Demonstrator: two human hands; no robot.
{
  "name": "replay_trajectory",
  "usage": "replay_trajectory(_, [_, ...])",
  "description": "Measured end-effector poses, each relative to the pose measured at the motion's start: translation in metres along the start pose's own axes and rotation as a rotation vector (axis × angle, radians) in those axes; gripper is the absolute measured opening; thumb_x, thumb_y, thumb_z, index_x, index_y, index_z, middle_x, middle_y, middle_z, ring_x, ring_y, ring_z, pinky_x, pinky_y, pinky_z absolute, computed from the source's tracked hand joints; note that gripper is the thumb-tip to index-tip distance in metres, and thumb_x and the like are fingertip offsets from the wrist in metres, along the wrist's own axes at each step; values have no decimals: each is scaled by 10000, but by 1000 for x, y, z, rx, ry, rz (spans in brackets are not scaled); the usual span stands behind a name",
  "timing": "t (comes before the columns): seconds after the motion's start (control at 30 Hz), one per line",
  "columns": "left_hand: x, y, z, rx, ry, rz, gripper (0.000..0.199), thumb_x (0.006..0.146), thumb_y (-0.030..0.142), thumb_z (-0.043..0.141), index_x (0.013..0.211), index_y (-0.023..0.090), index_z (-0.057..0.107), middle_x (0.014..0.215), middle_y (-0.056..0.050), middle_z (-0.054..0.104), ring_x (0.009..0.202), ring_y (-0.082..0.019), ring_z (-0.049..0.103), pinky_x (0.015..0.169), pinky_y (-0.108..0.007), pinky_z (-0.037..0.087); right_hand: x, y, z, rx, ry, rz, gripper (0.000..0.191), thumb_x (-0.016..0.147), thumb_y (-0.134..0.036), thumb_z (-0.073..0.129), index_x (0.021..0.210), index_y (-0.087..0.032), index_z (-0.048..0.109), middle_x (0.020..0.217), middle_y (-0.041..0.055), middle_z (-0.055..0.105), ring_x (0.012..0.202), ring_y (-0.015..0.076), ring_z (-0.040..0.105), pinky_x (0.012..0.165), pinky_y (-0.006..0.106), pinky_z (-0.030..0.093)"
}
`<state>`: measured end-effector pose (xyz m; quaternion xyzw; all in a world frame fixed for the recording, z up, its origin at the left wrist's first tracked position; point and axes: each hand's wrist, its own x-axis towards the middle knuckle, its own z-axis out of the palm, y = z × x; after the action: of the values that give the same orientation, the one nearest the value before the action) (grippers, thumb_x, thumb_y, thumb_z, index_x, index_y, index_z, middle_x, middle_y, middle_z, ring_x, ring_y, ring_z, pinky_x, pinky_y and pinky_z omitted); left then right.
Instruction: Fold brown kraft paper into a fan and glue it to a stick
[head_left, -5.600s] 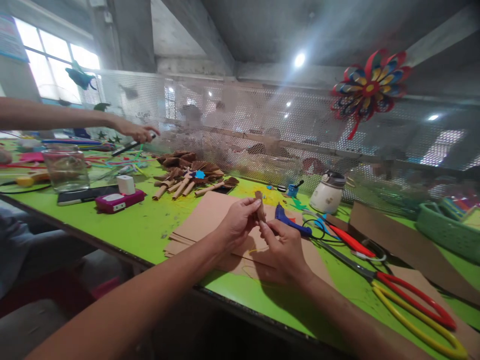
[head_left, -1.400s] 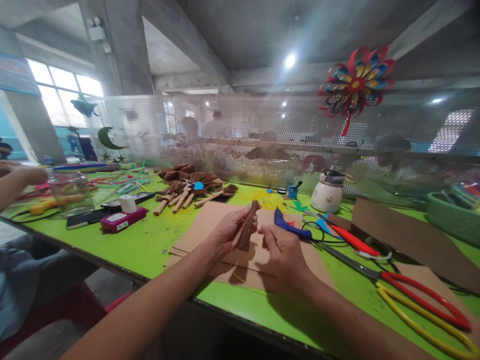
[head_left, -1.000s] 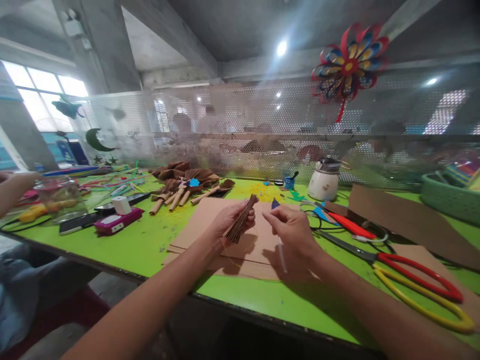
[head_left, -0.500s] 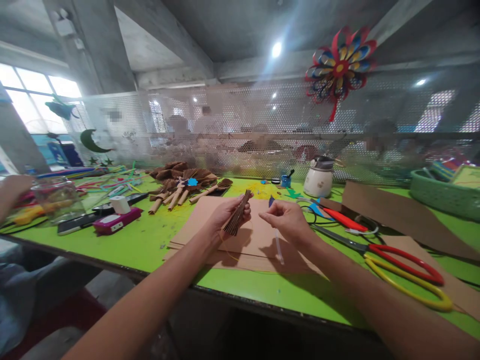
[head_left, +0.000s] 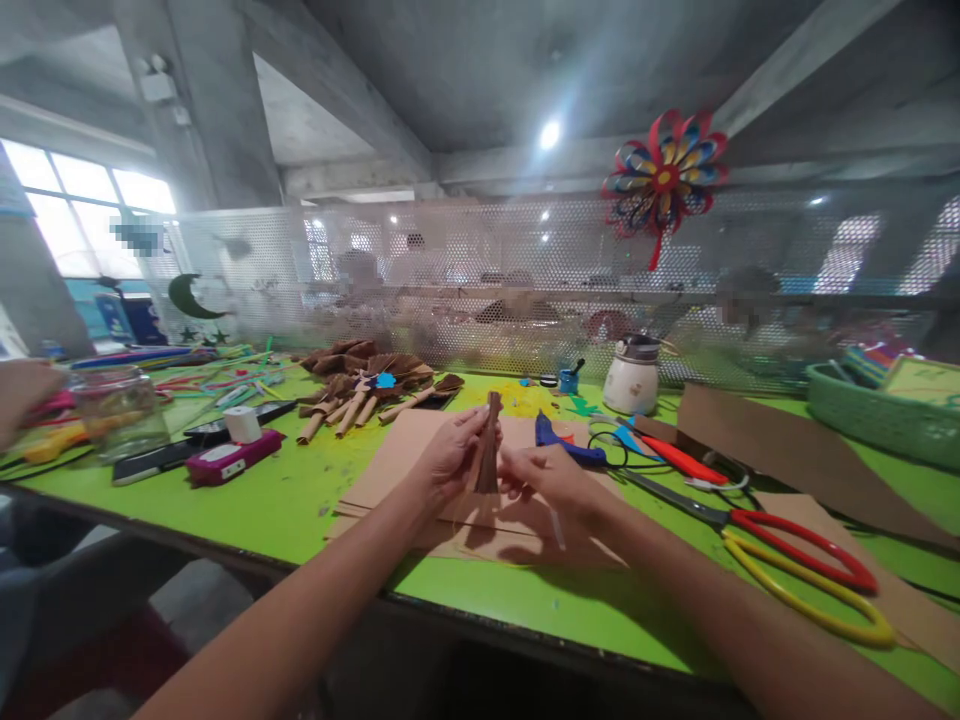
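Note:
My left hand point(head_left: 454, 455) holds a pleated piece of dark brown paper point(head_left: 487, 455), narrow at the top and fanned at the bottom. Close on its right side is my right hand point(head_left: 544, 480), its fingers curled toward the lower pleats; whether they grip the paper is hard to tell. Beneath both hands lie stacked tan sheets point(head_left: 405, 460) on the green table point(head_left: 300, 510). A blue glue gun point(head_left: 566, 440) rests just beyond my right hand. A thin clear stick point(head_left: 557, 527) shows below that hand.
Large scissors point(head_left: 802, 560), a red tool point(head_left: 686, 460) and a white jar point(head_left: 632, 375) stand or lie right. Brown paper pieces point(head_left: 367, 385) are piled behind left. Glass jar point(head_left: 124, 415), purple box point(head_left: 234, 457) and another person's hand point(head_left: 26, 395) are left.
My right hand has moved left and down to the pleated paper, uncovering the glue gun. The paper has turned more upright in my left hand. The camera view has tipped up slightly.

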<state>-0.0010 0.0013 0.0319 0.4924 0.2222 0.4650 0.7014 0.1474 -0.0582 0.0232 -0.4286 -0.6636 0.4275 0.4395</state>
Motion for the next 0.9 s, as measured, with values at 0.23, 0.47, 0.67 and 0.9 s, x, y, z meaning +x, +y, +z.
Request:
replay_trajectory(0.23, [-3,2,7,-20,-51,145,193,734,313,644,825,148,607,728,-30,626,637,-113,569,610,-222,439,-12,-15,25,116,-11,28,199,726,-323,611,742,-125,603,622,10,580,539,99,497,524,238,391])
replay_trajectory(0.47, [4,15,-13,31,192,323,95,663,235,579,635,147,601,928,-67,648,964,-188,556,814,-298,410,7,7,-4,8,167,-30,125,726,-258,561,752,-137,585,615,14,567,521,111,511,497,239,401])
replay_trajectory(0.67, [16,39,-40,58,716,654,48,619,209,579,640,166,581,720,13,597,745,-107,550,691,-217,415,9,10,-23,-351,168,-150,143,759,-205,474,738,-147,603,621,4,571,566,123,487,518,231,356])
replay_trajectory(0.9, [11,36,-23,417,461,638,95,674,240,609,677,148,633,685,-20,617,684,-125,556,672,-231,438,7,9,-38,-867,14,-348,273,762,-91,449,954,-134,638,765,56,593,705,162,503,645,262,359])
